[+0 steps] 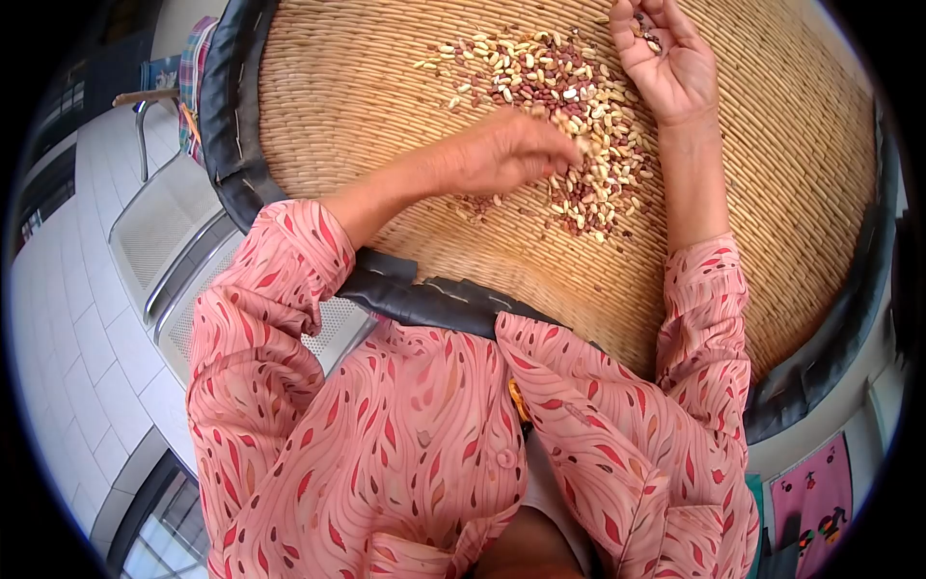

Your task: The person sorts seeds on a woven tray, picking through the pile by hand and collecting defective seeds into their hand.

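Pale and dark-red beans point(550, 89) lie spread over a round woven tray point(333, 87) with a black-bound rim. Just above the lower part of the heap, my left hand point(506, 152) reaches in from the left, back upward. Its fingers are curled together in a pinch; motion blurs the tips, and whatever they hold is too small to make out. At the top right, my right hand point(670, 72) is palm up and cupped, fingers partly bent. A few small dark beans point(651, 41) rest in it.
The tray's dark rim point(227, 116) curves close to my body. Left of it stand perforated metal seats point(166, 217) on a tiled floor point(72, 318), with a checked cloth point(196, 82) hanging behind. A pink patterned panel point(815, 492) shows at the lower right.
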`<control>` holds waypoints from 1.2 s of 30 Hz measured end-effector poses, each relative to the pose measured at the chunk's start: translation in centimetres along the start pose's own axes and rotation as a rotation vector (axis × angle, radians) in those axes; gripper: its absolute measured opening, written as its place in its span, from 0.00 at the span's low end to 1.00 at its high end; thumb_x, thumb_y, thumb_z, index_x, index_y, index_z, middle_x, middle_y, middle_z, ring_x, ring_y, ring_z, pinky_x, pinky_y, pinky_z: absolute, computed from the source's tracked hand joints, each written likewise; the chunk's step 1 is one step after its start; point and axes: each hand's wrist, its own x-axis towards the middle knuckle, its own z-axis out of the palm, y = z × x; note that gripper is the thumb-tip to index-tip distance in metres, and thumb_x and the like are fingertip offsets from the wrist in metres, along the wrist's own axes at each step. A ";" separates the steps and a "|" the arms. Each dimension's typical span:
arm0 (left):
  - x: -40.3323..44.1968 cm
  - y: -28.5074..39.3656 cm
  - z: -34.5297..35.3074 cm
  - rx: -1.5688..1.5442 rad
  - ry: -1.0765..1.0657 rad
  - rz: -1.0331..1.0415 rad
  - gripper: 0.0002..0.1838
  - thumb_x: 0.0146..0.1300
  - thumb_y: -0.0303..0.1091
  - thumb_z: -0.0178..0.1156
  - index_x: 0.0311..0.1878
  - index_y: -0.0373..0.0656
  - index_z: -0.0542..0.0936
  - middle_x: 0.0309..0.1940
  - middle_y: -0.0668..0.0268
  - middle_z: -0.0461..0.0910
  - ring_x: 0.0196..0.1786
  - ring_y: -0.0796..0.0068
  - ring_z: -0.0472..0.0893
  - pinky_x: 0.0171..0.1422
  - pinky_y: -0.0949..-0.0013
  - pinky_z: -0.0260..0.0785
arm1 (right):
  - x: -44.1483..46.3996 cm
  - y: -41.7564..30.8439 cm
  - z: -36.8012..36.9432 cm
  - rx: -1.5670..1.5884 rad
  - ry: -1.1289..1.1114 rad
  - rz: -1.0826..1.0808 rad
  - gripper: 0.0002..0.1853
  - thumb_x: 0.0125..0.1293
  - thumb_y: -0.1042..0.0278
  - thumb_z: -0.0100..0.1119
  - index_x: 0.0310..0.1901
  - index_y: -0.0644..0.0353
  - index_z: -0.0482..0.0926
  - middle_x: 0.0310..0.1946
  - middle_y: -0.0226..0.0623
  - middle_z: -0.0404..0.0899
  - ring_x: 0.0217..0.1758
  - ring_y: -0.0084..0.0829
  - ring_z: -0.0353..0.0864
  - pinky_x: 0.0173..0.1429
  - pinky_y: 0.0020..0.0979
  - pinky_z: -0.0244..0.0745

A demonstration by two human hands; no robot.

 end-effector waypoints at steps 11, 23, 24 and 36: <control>-0.4 0.2 -5.2 -0.140 0.449 -0.395 0.06 0.68 0.25 0.59 0.46 0.37 0.82 0.30 0.71 0.82 0.31 0.87 0.80 0.35 0.82 0.75 | -0.2 -0.4 0.5 0.019 -0.003 -0.025 0.14 0.74 0.67 0.52 0.46 0.73 0.79 0.51 0.55 0.81 0.49 0.40 0.83 0.52 0.37 0.83; 0.7 1.6 0.3 0.298 0.270 0.032 0.07 0.59 0.22 0.63 0.41 0.39 0.81 0.31 0.62 0.80 0.32 0.68 0.81 0.36 0.68 0.73 | -0.1 -0.4 0.3 0.012 -0.005 -0.012 0.14 0.73 0.67 0.53 0.45 0.73 0.79 0.51 0.56 0.80 0.49 0.40 0.82 0.54 0.37 0.82; 0.9 1.5 0.8 0.322 0.261 0.051 0.08 0.58 0.22 0.62 0.42 0.39 0.81 0.31 0.62 0.80 0.33 0.66 0.81 0.37 0.66 0.73 | -0.1 -0.4 0.4 0.012 0.000 -0.014 0.14 0.73 0.67 0.53 0.46 0.73 0.78 0.51 0.55 0.80 0.49 0.41 0.82 0.53 0.37 0.82; 1.3 1.6 2.5 0.461 0.240 -0.042 0.10 0.57 0.24 0.64 0.43 0.43 0.81 0.31 0.63 0.77 0.33 0.61 0.80 0.35 0.60 0.72 | 0.3 0.0 0.5 -0.036 0.006 -0.052 0.15 0.74 0.66 0.52 0.48 0.73 0.78 0.49 0.54 0.82 0.48 0.39 0.83 0.51 0.35 0.83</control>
